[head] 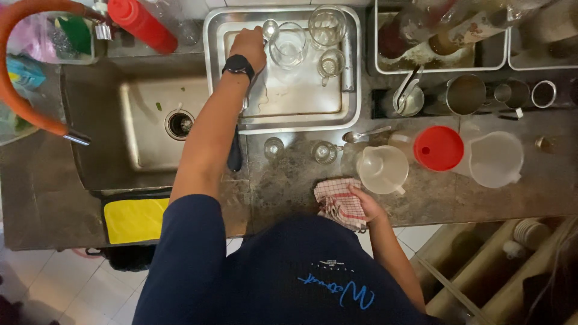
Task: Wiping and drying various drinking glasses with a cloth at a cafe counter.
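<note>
My left hand [248, 47], with a black watch on the wrist, reaches into the metal tray [355, 90] and grips a small clear glass [270, 29] at its far left corner. Several other clear glasses stand in the tray, among them a wide glass [289, 46] and a tall glass [327, 25]. My right hand [366, 205] holds a red and white checked cloth [338, 201] at the counter's near edge.
Left of the tray lies a steel sink [150, 120] with an orange hose tap [24, 90] and a red bottle [141, 23]. On the counter stand two small glasses [274, 147], a spoon [366, 134], clear plastic jugs [381, 169], a red-lidded container [438, 148] and metal cups [465, 94].
</note>
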